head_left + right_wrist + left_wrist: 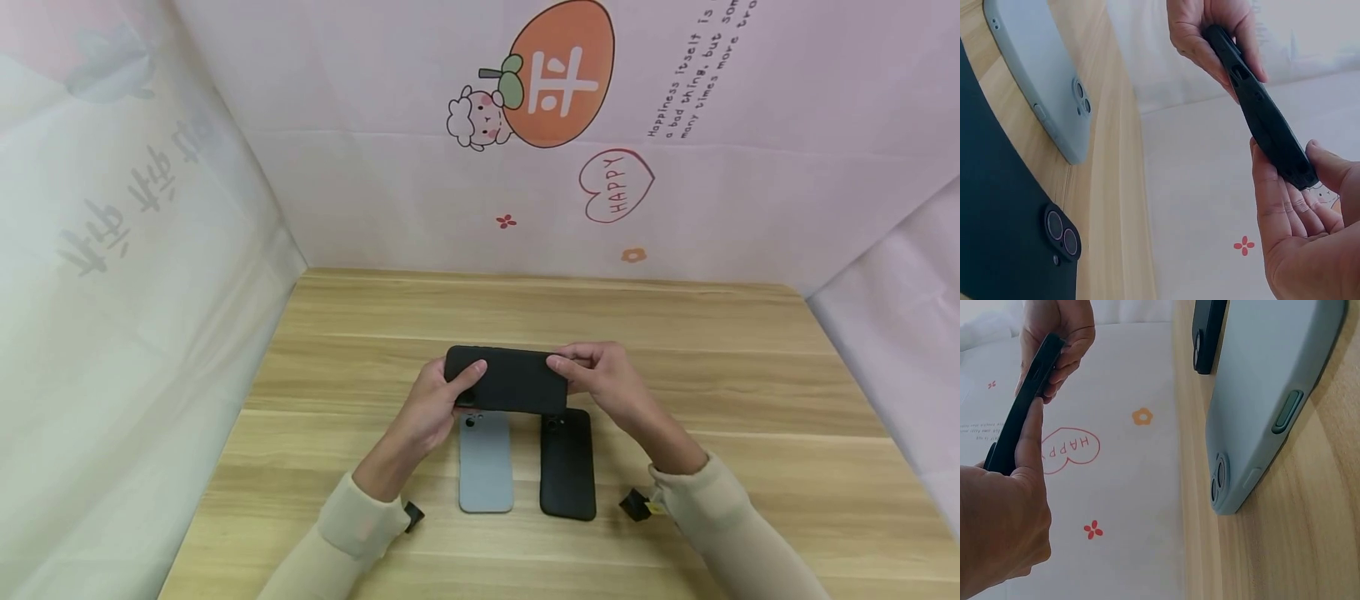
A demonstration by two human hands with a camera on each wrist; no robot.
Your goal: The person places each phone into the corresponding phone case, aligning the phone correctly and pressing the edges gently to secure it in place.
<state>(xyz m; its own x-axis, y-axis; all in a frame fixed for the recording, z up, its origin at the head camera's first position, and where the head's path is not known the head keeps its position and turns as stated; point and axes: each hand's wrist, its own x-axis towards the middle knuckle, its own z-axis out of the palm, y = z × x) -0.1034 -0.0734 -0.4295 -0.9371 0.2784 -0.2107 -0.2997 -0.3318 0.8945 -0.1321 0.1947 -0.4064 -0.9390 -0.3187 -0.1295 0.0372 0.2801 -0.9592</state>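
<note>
Both hands hold a black phone in a case (517, 379) by its two ends, raised above the table. My left hand (431, 404) grips the left end, thumb lying on the upper face and fingers underneath. At the opposite end, my right hand (611, 383) pinches the corner, its thumb on the face. In the right wrist view the held phone (1266, 119) is seen edge-on, with cutouts along its side. Below the hands lie a light grey-blue phone (486, 467) and a second black phone (567, 471), side by side, camera sides up.
The wooden table (360, 325) extends around the phones. A white printed cloth (390, 192) hangs behind it and along both sides. Small black pieces (636, 504) show beside the sleeve cuffs (697, 492).
</note>
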